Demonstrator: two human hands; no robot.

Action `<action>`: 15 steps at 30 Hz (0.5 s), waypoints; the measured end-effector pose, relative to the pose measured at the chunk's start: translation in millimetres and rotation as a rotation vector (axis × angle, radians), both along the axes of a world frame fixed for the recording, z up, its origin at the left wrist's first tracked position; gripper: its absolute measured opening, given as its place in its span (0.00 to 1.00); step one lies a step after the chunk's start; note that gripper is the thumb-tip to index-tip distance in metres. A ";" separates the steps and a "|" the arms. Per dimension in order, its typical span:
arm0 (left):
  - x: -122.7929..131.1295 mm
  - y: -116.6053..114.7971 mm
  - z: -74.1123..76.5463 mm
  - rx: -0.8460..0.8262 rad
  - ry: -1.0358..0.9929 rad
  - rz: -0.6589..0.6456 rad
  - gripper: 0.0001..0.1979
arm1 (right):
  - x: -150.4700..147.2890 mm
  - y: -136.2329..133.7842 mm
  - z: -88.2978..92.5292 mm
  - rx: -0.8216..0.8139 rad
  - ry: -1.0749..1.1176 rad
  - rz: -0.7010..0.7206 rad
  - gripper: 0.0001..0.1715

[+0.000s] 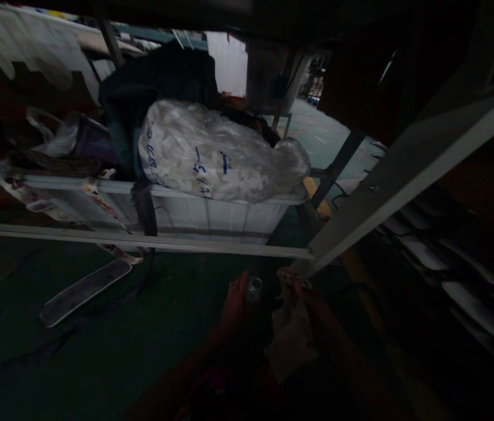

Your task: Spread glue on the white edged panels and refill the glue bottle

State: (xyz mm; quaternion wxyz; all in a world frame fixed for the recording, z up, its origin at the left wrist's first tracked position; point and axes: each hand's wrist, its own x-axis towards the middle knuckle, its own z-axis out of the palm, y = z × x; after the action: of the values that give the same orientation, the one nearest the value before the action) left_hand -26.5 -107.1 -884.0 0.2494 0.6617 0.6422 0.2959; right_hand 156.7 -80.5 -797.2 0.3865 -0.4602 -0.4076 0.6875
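Low in the dim head view, my left hand [234,301] is closed around a small clear bottle [254,287] with a round open-looking mouth. To its right, my right hand [306,294] grips a pale, crumpled cloth [290,339], which hangs down below the fingers. The bottle and the cloth are a short way apart. Shadow hides much of both hands and the lower part of the bottle.
A white plastic bin [211,219] stands ahead, with a stuffed clear plastic bag [224,152] and dark fabric [159,82] on top. A metal rail [141,238] crosses before it, meeting a slanted post [387,193]. A flat strip-like piece [86,292] lies on the green floor.
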 end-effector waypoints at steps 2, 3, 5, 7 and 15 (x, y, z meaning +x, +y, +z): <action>0.0 -1.9 -1.5 -0.032 -0.047 0.049 0.35 | -2.5 -4.3 8.4 -0.036 0.041 -0.006 0.21; 0.2 -2.0 -1.6 -0.053 -0.075 0.067 0.36 | -3.8 -5.9 12.3 -0.055 0.060 -0.007 0.21; 1.5 -1.4 -1.4 -0.084 -0.126 0.090 0.38 | -5.7 -8.6 18.9 -0.073 0.085 0.002 0.21; 3.2 -0.8 -1.8 -0.097 -0.168 0.093 0.40 | -6.8 -11.0 24.4 -0.078 0.096 0.012 0.20; -18.2 -4.2 -3.6 -0.165 -0.469 0.084 0.44 | -10.9 -20.2 44.6 -0.019 0.045 0.030 0.15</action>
State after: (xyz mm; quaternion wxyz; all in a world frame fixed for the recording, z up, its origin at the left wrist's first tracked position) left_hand -44.7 -111.3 -887.6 0.4322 0.5252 0.6154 0.3982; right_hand 145.7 -100.8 -752.6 0.3809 -0.4422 -0.3992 0.7071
